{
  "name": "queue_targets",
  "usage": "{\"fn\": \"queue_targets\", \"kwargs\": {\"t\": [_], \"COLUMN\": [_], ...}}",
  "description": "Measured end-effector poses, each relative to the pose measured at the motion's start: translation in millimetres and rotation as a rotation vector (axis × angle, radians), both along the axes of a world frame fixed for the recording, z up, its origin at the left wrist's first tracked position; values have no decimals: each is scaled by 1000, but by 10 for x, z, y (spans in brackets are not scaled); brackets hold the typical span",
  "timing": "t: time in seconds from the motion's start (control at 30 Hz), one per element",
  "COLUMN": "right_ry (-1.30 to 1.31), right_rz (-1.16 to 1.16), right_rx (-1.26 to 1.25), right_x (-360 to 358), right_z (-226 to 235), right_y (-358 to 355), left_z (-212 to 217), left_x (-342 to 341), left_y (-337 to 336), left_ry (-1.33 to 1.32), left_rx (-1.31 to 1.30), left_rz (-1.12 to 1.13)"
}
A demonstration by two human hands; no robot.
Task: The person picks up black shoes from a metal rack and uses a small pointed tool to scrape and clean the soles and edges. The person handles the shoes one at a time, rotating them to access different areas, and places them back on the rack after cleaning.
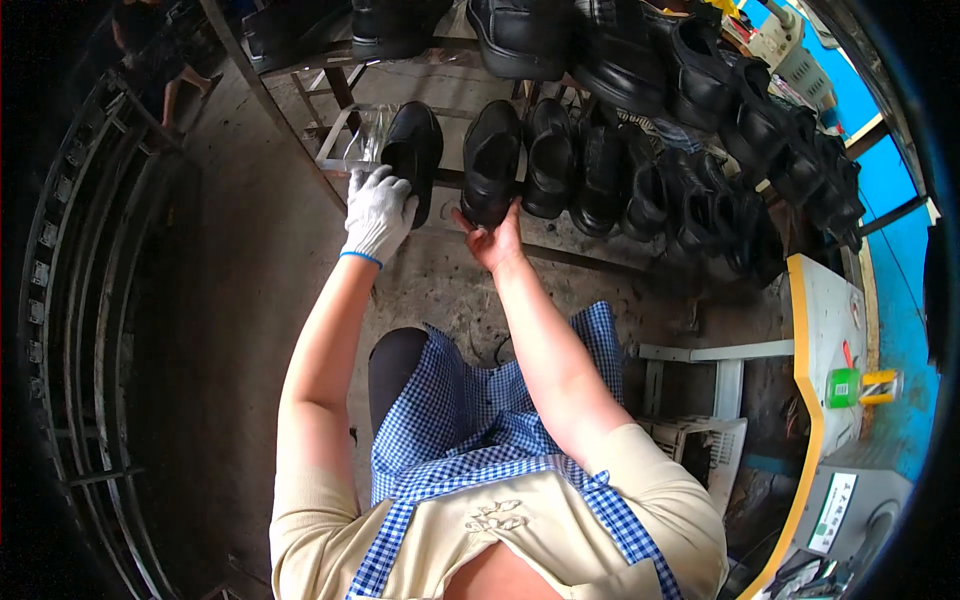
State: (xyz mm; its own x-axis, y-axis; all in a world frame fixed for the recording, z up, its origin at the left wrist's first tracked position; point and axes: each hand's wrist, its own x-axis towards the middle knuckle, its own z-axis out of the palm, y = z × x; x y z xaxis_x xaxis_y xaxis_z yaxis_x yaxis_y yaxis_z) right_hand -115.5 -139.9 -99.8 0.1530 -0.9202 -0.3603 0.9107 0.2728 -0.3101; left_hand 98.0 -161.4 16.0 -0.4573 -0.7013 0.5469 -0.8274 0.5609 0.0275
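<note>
My left hand [378,214], in a white knit glove with a blue cuff, grips a black shoe [426,140] at its heel side, the fingers partly hidden by the shoe. To the right of it, my bare right hand [494,240] holds a second black shoe [490,150] by the heel, the thumb on one side and fingers on the other. Both shoes have their toes pointing away from me, on or just over the lower rack rail; I cannot tell whether they rest on it. Beside my right hand, another black shoe [549,165] stands in the same row.
More black shoes [520,35] fill the upper tier, and the lower row continues right. A dark metal rack [75,300] runs along the left. At right are a yellow-edged table [828,290], a green can [842,388] and a white crate [722,445]. Another person's leg [175,95] shows far left.
</note>
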Motion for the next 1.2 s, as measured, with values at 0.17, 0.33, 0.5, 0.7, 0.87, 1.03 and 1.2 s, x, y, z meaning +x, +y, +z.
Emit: {"fn": "queue_targets", "kwargs": {"t": [0.17, 0.33, 0.5, 0.7, 0.87, 1.03, 1.2], "right_ry": [77, 844, 1029, 939, 948, 985, 478], "right_rz": [29, 293, -28, -53, 48, 338, 208], "right_rx": [135, -89, -478, -365, -403, -228, -260], "right_x": [-126, -97, -54, -277, -389, -588, -268], "right_z": [-97, 241, 1130, 1412, 1557, 1111, 908], "right_y": [488, 1569, 2111, 2220, 2366, 2615, 2779], "left_z": [381, 413, 352, 605, 710, 828, 783], "left_x": [-64, -1, -151, -345, -392, -399, -414], "left_y": [761, 1397, 1769, 2151, 2347, 2511, 2715], "left_ry": [574, 1757, 2229, 2159, 1617, 412, 200], "left_rx": [499, 969, 1294, 1370, 1163, 683, 558], "left_rz": [143, -44, -110, -187, -349, -647, -686]}}
